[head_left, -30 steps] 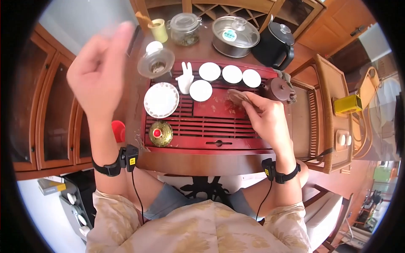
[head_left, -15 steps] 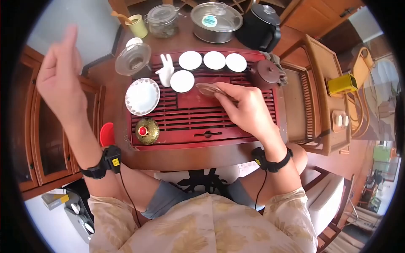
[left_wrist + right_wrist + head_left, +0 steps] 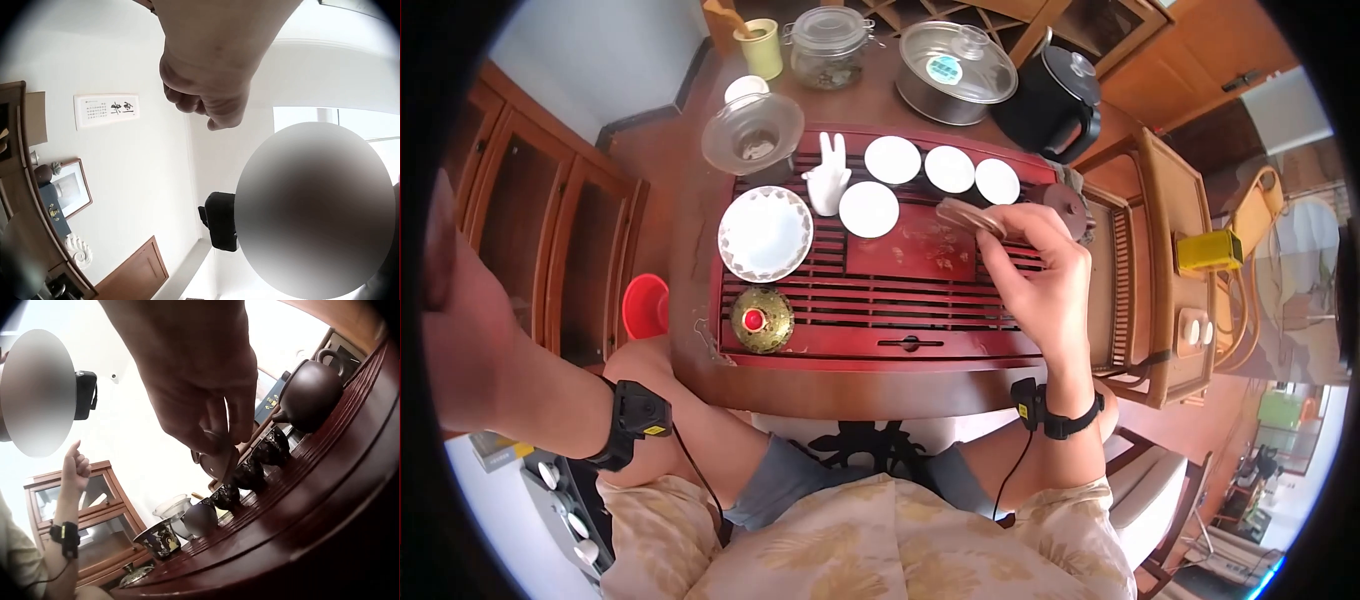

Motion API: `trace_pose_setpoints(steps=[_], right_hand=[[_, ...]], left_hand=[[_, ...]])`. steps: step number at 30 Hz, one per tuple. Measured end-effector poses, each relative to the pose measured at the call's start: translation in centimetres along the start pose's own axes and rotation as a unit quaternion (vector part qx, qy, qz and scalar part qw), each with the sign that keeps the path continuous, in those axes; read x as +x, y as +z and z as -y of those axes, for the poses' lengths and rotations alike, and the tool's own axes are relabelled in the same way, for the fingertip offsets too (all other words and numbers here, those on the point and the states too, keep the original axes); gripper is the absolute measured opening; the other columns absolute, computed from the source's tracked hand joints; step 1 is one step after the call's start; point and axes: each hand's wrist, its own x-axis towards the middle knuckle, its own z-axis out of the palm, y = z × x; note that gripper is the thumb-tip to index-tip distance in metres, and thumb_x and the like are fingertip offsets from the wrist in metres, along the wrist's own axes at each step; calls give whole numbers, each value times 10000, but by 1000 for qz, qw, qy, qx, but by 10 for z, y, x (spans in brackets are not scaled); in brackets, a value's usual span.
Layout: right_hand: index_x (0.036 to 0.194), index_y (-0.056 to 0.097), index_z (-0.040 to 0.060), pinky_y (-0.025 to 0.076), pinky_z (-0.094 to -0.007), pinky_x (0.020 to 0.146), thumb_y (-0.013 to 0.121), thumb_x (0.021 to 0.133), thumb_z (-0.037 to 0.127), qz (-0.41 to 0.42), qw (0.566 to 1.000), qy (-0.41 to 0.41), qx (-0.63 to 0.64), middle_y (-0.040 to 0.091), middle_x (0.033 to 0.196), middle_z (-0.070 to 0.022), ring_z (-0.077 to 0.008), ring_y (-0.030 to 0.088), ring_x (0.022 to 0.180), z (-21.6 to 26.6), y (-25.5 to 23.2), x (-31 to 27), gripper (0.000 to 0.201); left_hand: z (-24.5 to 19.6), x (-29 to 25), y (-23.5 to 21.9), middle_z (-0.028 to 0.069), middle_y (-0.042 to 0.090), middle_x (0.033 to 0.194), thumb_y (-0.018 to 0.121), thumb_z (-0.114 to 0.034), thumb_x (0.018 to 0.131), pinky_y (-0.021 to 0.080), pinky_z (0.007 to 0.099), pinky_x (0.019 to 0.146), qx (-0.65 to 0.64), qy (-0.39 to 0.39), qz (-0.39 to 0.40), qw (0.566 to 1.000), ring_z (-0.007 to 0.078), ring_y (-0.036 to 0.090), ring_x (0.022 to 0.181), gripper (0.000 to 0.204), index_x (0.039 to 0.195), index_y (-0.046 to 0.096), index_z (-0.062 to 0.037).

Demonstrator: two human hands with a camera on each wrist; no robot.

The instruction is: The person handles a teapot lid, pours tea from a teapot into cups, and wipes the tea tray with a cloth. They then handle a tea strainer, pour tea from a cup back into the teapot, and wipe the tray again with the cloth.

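In the head view, my right hand [image 3: 1045,275] pinches a thin brown disc-like piece [image 3: 968,215] between thumb and fingers, above the red slatted tea tray [image 3: 890,351]. The right wrist view shows this piece [image 3: 217,467] tilted below the fingertips, apart from the dark cups [image 3: 249,475]. My left hand [image 3: 475,335] is at the head view's far left edge, partly cut off. Its fingers are curled with nothing visible in them in the left wrist view [image 3: 209,84]; the right wrist view shows it raised, one digit pointing up [image 3: 76,472].
White-lined cups [image 3: 869,209], a white hand-shaped figure [image 3: 827,180], a patterned bowl [image 3: 765,234], a gold lid-like piece [image 3: 763,320] and a brown teapot [image 3: 1058,207] stand on the tray. Behind are a strainer [image 3: 753,135], glass jar [image 3: 828,52], steel pot [image 3: 957,75] and black kettle [image 3: 1050,100].
My left hand has moved left and down to the edge of the head view. My right hand keeps the brown piece pinched above the tray. The head view has shifted between frames.
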Motion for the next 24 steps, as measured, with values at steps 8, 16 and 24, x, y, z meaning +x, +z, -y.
trace_pose_setpoints(steps=[8, 16, 24], right_hand=[[1126, 791, 38, 635, -343, 738, 790, 950, -29, 24, 1000, -6, -1, 777, 1035, -124, -263, 789, 874, -9, 32, -8, 188], [1110, 798, 36, 627, -415, 850, 767, 914, -85, 55, 996, -63, -23, 769, 1067, -154, -353, 768, 971, -13, 40, -5, 232], [1087, 802, 25, 629, -418, 850, 774, 848, -111, 80, 993, -78, -23, 773, 1040, -142, -346, 767, 994, -4, 26, -6, 277]], left_hand=[[-6, -9, -23, -46, 252, 584, 671, -345, 1165, 179, 292, 501, 205, 76, 14, 976, 82, 230, 471, 605, 723, 291, -182], [-7, -38, -60, -5, 511, 775, 696, -324, 1148, 368, 273, 663, 547, 68, -24, 834, 100, 482, 654, 371, 879, 534, -126], [2, -65, -88, 36, 771, 966, 722, -304, 1131, 556, 255, 825, 808, 46, -44, 586, 118, 735, 837, 257, 1035, 778, -72]])
